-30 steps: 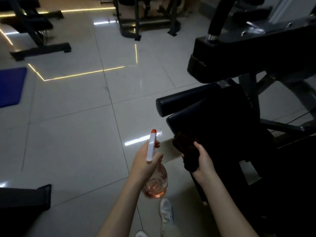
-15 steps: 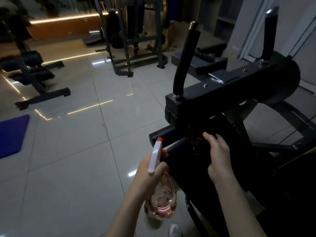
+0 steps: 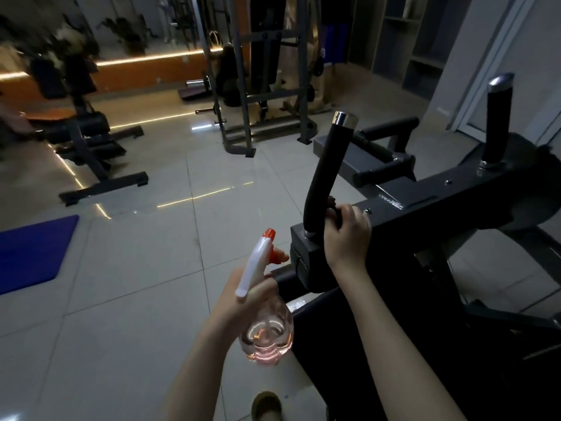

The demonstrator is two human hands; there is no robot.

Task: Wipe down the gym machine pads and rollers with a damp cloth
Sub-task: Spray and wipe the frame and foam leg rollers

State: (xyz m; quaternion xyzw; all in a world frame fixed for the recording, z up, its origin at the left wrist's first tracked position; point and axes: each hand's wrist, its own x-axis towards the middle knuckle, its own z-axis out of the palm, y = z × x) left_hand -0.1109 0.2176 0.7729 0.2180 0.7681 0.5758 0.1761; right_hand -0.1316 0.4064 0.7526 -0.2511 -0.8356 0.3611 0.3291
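- The right hand (image 3: 346, 235) curls its fingers around a dark cloth (image 3: 331, 205) and presses it against the foot of a curved black handle (image 3: 326, 171). Most of the cloth is hidden in the grip.
- The handle rises from the near end of the machine's black crossbar (image 3: 431, 205) and ends in a chrome cap. A second, upright handle (image 3: 498, 123) stands at the far end of the crossbar.
- The left hand (image 3: 243, 291) grips the neck of a spray bottle (image 3: 267, 332), with a fingertip on its orange trigger. The bottle is clear with a white head and hangs just left of the machine, touching nothing else.
- A black roller (image 3: 280, 276) juts out below the crossbar, partly covered by the bottle and the left hand. Under it lies a dark pad (image 3: 349, 344), its surface hard to make out in the low light.
- A shoe (image 3: 267, 407) rests on the pale tiled floor (image 3: 127, 299) at the bottom edge.
- A blue mat (image 3: 33, 253) lies well off to the left. A bench (image 3: 85, 138) and a rack (image 3: 258, 86) stand beyond it, near a lit orange wall strip.
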